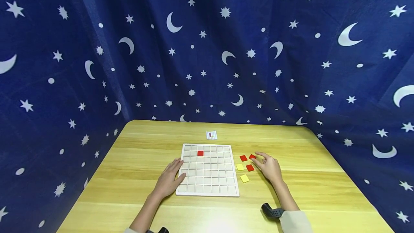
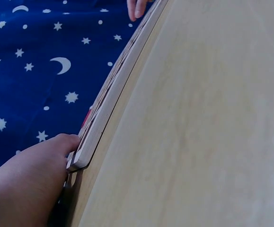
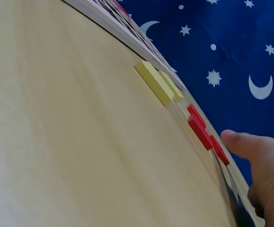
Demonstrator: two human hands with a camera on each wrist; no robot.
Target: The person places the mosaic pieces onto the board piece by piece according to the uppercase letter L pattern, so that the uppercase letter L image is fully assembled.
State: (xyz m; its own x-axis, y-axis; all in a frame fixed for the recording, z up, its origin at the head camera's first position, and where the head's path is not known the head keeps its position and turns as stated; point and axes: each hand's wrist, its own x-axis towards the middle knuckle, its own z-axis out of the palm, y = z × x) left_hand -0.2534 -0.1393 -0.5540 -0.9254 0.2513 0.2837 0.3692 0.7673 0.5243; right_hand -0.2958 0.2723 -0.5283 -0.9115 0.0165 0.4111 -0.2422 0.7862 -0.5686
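Note:
A white gridded board (image 1: 208, 195) lies on the table with one red tile (image 1: 200, 153) in a cell of its second row from the far side. At the board's left edge rests my left hand (image 1: 167, 180), thumb over the rim and fingers fairly straight. My right hand (image 1: 271, 168) reaches over the loose tiles, thumb and index finger spread around the farthest-right red tile (image 1: 252, 157). In the right wrist view the thumb (image 3: 236, 142) looks just above that tile; the index finger is hidden there. Two more red tiles (image 1: 250, 168) and two yellow tiles (image 1: 244, 178) lie nearby.
A small card (image 1: 211, 135) printed with a grid and coloured marks lies beyond the board. The wooden table (image 1: 129, 168) is backed by a dark blue curtain (image 1: 207, 46) with moons and stars. A dark strap (image 1: 272, 211) is on the right wrist.

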